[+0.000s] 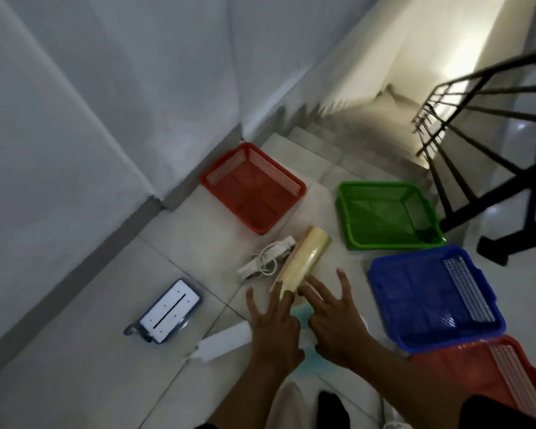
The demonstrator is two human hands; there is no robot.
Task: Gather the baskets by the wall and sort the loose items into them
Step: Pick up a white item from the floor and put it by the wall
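Note:
Both my hands reach to the near end of a yellowish wrapped roll [305, 261] that lies on the floor tiles. My left hand [273, 323] touches it with spread fingers; my right hand [334, 317] touches it with the index finger, other fingers apart. An orange-red basket [291, 178] stands by the wall. A green basket [344, 209] holds a small black item [427, 235]. A blue basket [381, 292] and a red basket [440, 370] each hold a pale slatted piece on the right side.
A white power strip with coiled cable [265, 258], a white tube [225, 340] and a blue-framed white rectangular device [167, 311] lie on the floor. A light blue sheet [304, 323] shows under my hands. Stairs [362, 131] descend ahead; a black railing [477, 150] stands right.

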